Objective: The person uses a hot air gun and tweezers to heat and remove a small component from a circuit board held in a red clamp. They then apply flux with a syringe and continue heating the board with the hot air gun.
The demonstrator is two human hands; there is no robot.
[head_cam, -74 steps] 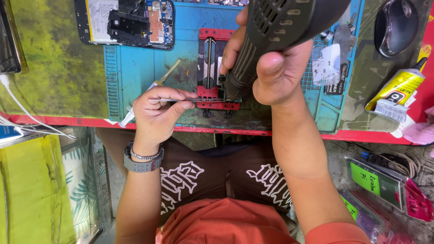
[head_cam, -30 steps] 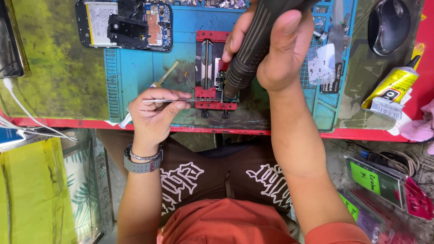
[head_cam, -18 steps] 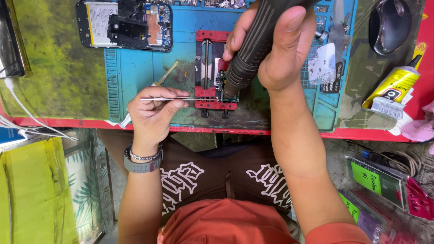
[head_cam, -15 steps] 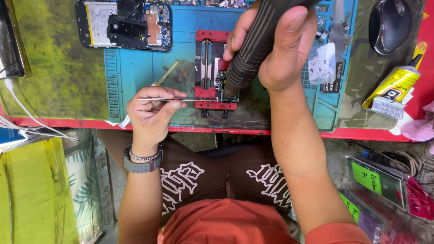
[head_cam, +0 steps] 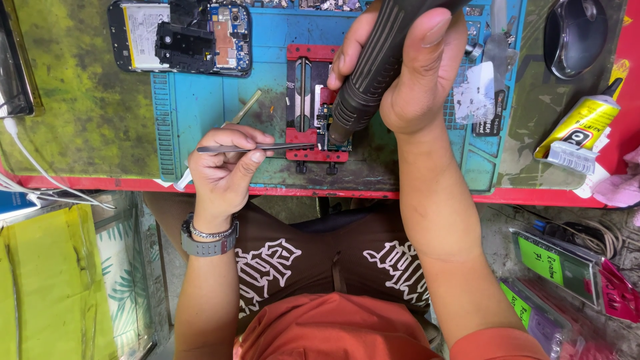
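Tweezers from the left, nozzle from above

My left hand (head_cam: pixel 223 167) pinches slim steel tweezers (head_cam: pixel 257 148), lying crosswise, tips at the small green circuit board (head_cam: pixel 325 124) in the red clamp (head_cam: pixel 313 155) near the blue mat's (head_cam: pixel 193 107) front edge; my right hand (head_cam: pixel 413 73) wraps the black ribbed hot-air handle (head_cam: pixel 367 73).

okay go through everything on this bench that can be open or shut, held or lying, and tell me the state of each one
Phone: back cover off, insides showing, lying flat.
Circuit board: clamped in the red holder.
Hot air tool: gripped in the right hand, nozzle down on the board.
Tweezers: pinched in the left hand, tips pointing toward the board.
Glue tube: capped, lying on its side.
Mouse: untouched.
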